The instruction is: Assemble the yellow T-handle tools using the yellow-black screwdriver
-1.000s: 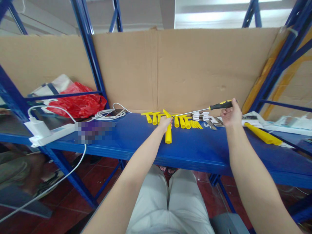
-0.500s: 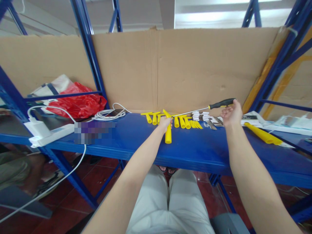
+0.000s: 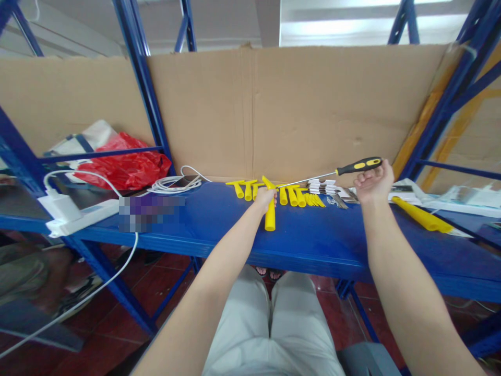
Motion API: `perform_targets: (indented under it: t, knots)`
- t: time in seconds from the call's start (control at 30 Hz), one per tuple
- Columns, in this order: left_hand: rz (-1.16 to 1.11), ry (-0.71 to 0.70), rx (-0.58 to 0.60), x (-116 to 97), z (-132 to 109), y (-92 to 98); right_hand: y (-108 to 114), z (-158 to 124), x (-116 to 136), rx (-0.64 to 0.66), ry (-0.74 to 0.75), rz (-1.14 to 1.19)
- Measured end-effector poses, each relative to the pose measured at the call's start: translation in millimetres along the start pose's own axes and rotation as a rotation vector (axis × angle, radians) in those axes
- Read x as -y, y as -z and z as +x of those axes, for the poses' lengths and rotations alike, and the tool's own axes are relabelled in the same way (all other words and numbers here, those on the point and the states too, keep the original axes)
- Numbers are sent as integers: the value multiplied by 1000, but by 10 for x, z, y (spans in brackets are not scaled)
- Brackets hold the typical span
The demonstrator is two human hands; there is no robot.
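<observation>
My left hand (image 3: 267, 199) is closed around a yellow T-shaped plastic handle (image 3: 270, 222), whose hollow round end points toward me. A long screwdriver (image 3: 358, 166) with a black and yellow grip reaches across from the right. Its metal shaft runs to the head of the handle, beside my left fingers; the exact contact of the tip is hidden. My right hand (image 3: 373, 185) pinches the butt of the screwdriver grip with thumb and finger, the other fingers curled loosely below. More yellow T-shaped handles (image 3: 293, 196) lie in a row behind my left hand.
Right of the row lie small yellow pieces (image 3: 313, 200), stacked white-and-dark packets (image 3: 323, 187) and small metal parts (image 3: 342, 202). A larger yellow piece (image 3: 422, 215) lies farther right. On the left are a white cable (image 3: 172, 184), red bag (image 3: 129, 162) and power strip (image 3: 88, 216). Cardboard (image 3: 313, 104) stands behind.
The screwdriver grip has turned, so its yellow patches now face me. My right hand has shifted slightly right at the butt end. My left hand and the handle stay put.
</observation>
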State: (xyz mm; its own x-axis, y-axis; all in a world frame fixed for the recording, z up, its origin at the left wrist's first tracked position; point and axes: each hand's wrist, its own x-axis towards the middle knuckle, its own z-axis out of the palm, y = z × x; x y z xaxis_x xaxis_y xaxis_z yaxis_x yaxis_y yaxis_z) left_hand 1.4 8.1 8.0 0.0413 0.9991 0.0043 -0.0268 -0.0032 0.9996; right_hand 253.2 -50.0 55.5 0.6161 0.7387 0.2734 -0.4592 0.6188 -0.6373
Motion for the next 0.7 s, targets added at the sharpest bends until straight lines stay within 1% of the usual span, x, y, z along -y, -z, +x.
perform_targets:
  t: [0.07,0.13,0.33,0.47,0.57,0.7]
  knots:
    - [3,1,-3,-1,-7,-1,-52,-59,19,-44,9,35]
    - [5,2,-6,-5,-13,0,-70,-71,19,-49,12,27]
    - [11,12,-4,-6,-3,2,-16,21,-17,-55,38,-13]
    - [8,8,-3,5,15,2,-29,5,-12,-84,36,-9]
    - [8,6,-9,8,18,2,-31,-3,-6,-73,42,-16]
    - [6,7,-9,6,18,5,24,54,-11,-38,52,-57]
